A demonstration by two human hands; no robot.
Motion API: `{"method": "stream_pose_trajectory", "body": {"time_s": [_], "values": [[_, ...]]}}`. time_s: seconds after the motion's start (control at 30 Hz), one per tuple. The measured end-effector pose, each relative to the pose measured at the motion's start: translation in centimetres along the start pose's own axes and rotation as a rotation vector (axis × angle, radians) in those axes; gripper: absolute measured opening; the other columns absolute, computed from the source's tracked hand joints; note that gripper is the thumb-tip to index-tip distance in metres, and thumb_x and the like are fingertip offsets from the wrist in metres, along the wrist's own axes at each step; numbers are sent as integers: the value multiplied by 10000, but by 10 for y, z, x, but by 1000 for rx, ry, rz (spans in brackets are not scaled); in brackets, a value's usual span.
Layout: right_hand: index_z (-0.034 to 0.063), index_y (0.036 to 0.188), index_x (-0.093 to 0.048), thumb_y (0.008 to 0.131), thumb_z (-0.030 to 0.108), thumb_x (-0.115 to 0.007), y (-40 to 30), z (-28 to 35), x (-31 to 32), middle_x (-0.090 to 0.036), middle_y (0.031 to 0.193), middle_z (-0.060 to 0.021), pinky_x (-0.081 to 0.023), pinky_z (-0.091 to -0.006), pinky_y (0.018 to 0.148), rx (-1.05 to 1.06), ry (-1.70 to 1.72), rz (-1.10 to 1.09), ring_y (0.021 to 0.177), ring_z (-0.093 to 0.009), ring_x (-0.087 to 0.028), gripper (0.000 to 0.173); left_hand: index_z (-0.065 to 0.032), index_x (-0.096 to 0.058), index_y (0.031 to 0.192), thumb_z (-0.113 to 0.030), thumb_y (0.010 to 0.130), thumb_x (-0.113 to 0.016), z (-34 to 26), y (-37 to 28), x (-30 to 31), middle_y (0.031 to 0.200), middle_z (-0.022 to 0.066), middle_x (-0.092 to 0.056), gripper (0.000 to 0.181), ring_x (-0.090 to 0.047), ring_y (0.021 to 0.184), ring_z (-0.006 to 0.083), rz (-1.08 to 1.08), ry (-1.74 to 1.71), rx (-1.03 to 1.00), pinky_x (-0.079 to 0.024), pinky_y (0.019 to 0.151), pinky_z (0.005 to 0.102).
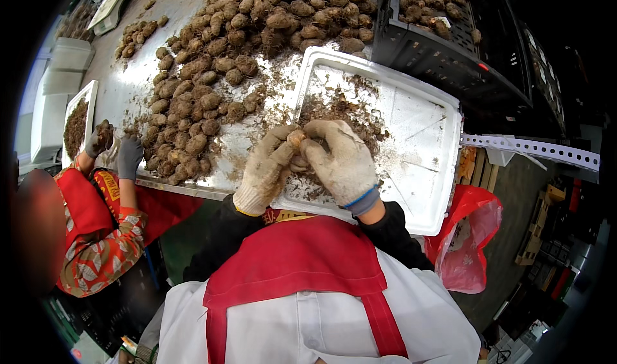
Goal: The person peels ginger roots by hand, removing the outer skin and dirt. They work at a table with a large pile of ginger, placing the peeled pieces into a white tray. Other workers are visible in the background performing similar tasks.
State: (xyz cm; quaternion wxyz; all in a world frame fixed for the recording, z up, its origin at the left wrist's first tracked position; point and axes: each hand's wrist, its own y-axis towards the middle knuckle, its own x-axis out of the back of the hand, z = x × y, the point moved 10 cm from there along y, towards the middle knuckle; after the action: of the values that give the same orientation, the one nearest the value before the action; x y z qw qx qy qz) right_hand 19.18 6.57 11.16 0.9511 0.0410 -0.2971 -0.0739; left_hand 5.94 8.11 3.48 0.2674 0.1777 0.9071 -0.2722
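A small brown taro corm (295, 138) is held between my two gloved hands, above the near left part of a white foam tray (414, 157). My left hand (264, 167), in a soiled cream knit glove, grips it from the left between thumb and fingers. From the other side, my right hand (343, 160), in a similar glove with a blue-edged cuff, pinches the corm with thumb and forefinger. Loose brown husk and root fibres (344, 108) lie in the tray. A heap of hairy taro corms (193, 104) covers the metal table (108, 51) to the left and beyond.
A black plastic crate (424, 46) with more corms stands at back right. To the left, a co-worker's gloved hands (129, 157) work near another foam tray (91, 108) of debris. A scale (113, 7) sits far left. A red plastic bag (465, 243) hangs below right.
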Motion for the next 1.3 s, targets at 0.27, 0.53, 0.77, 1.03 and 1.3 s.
{"method": "stream_pose_trajectory", "body": {"time_s": [0.27, 0.53, 0.77, 1.03, 1.3], "values": [[115, 1060, -673, 909, 228, -659, -12, 1, -24, -656, 968, -106, -551, -420, 771, 89, -192, 31, 852, -324, -674, 189, 13, -560, 1272, -213, 1021, -650, 5, 0, 22, 1060, 58, -675, 349, -660, 885, 101, -100, 135, 20, -547, 746, 213], [67, 1094, -658, 925, 231, -647, -21, -11, -7, -651, 1007, -141, -546, -429, 831, -15, 84, -3, 901, -346, -674, 236, 3, -570, 1292, -210, 1028, -630, 1, -2, 12, 1080, 44, -686, 344, -654, 881, 71, 7, -3, 48, -495, 632, 143], [90, 1133, -645, 928, 253, -640, -20, -6, -39, -650, 979, -124, -553, -416, 805, 151, -210, 109, 886, -326, -673, 262, 6, -543, 1334, -205, 1023, -630, 6, 2, 21, 1140, 62, -654, 386, -634, 947, 79, -92, 13, -16, -506, 679, 162], [71, 1076, -694, 922, 206, -662, -28, -19, -18, -685, 1013, -129, -553, -411, 829, -100, 97, 139, 943, -336, -677, 206, 21, -334, 1532, -113, 1040, -529, 12, 9, 23, 1228, 160, -598, 545, -635, 1045, 255, 145, -421, -33, -558, 915, 351], [59, 1188, -656, 909, 221, -675, -9, -5, -5, -654, 1101, -158, -538, -420, 870, -53, 35, 61, 1004, -341, -662, 323, 36, -433, 1439, -120, 1035, -565, 14, 3, 16, 1216, 135, -623, 453, -648, 1071, 216, 217, -524, 0, -568, 923, 349]]}}
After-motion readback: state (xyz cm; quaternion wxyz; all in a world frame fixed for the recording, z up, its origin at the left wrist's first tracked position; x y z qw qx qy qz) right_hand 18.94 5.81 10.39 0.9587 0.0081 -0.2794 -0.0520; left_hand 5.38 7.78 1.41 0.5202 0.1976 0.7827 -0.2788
